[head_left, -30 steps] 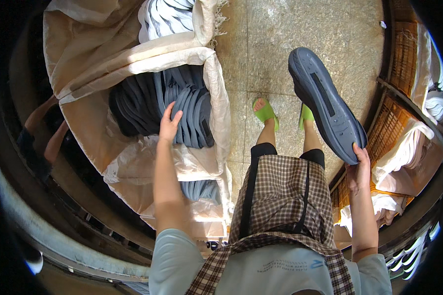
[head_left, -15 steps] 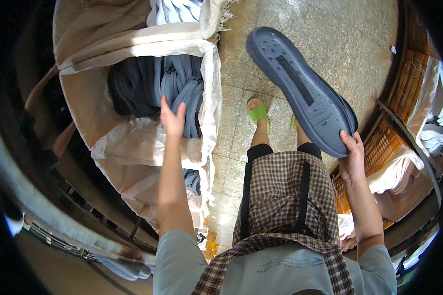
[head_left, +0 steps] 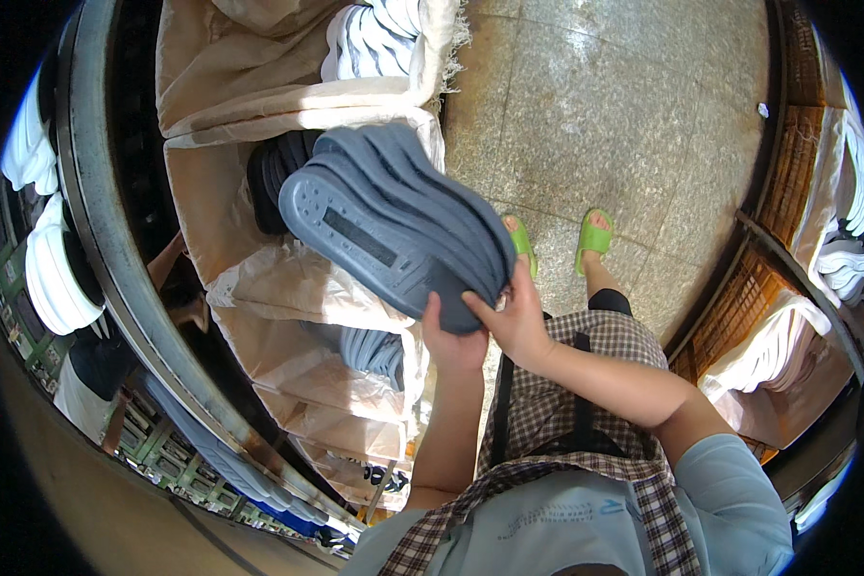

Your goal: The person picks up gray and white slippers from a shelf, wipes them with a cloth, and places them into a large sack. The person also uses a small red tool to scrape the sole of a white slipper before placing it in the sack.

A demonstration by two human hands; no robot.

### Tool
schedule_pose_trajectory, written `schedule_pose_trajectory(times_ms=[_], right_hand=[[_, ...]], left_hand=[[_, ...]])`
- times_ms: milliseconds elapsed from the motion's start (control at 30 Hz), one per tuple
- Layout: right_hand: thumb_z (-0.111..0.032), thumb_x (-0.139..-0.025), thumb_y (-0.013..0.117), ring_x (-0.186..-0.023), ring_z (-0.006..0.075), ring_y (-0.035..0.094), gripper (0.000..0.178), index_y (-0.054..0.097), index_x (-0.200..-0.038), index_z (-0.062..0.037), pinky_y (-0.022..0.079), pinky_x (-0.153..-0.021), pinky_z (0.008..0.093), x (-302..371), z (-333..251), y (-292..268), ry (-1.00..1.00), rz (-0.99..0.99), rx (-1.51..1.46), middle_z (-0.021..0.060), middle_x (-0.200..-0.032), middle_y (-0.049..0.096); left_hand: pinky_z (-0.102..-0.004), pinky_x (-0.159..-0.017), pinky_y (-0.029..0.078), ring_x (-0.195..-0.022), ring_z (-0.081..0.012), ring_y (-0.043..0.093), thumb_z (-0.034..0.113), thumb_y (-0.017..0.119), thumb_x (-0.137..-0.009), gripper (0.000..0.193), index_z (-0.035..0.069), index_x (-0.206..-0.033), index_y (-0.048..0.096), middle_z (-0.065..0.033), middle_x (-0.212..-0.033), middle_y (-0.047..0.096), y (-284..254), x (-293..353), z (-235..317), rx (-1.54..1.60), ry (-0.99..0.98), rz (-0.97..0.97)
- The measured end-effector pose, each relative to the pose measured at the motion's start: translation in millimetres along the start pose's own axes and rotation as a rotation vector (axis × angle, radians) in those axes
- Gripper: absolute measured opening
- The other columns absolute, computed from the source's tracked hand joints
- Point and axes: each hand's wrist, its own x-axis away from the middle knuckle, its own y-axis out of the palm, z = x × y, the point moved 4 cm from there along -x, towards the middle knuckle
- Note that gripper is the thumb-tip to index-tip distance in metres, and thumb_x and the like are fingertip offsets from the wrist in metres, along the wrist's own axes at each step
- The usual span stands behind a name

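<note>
1. A fanned stack of dark grey rubber shoe soles (head_left: 398, 226) is up out of the open beige woven sack (head_left: 288, 278) and held over it at chest height; judging by that, the lifting is done and putting the stack somewhere is left.
2. The left hand (head_left: 454, 344) is closed around the heel end from below, thumb up against the nearest sole.
3. The right hand (head_left: 518, 322) grips the same end from the side, fingers wrapped over the edges.
4. More dark soles (head_left: 271, 173) remain in the sack.
5. The soles look flat and flexible, with a rectangular recess and small dots on the facing one.
</note>
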Motion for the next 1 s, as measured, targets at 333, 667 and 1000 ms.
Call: schedule_pose_trajectory(times_ms=[333,667,1000], right_hand=[[-0.021,-0.073,0.072,-0.088,0.0252,0.057,0.044,0.047,-0.098,0.0058,0.045,-0.075,0.0335,5.7,77.7,114.6,0.382,-0.317,-0.228,0.0199,-0.091,0.056],[-0.018,-0.083,0.061,-0.098,0.021,0.058,0.042,0.048,-0.12,-0.0021,0.046,-0.085,0.0314,28.2,152.8,58.2,0.282,-0.673,0.108,0.0135,-0.117,0.054],[-0.008,-0.082,0.061,-0.071,0.0131,0.055,0.015,0.052,-0.092,-0.0011,0.046,-0.066,0.0269,58.0,219.7,-94.8,0.638,-0.255,0.392,0.0065,-0.08,0.056]], left_hand=[[-0.043,-0.095,0.04,-0.108,-0.0285,0.05,0.004,0.057,-0.08,0.046,-0.009,-0.121,0.042,-0.0182,-0.121,0.048,-69.6,-34.0,119.7,-0.289,0.397,0.284],[-0.0422,-0.099,0.034,-0.118,-0.0379,0.04,-0.004,0.056,-0.069,0.067,0.003,-0.132,0.034,-0.0241,-0.125,0.043,-87.2,-169.3,261.8,-2.118,0.948,0.278],[-0.0473,-0.099,0.031,-0.122,-0.0492,0.028,0.018,0.077,-0.062,0.102,0.017,-0.142,0.013,-0.0352,-0.133,0.021,-76.8,-237.8,197.4,-2.407,0.847,-0.027]])
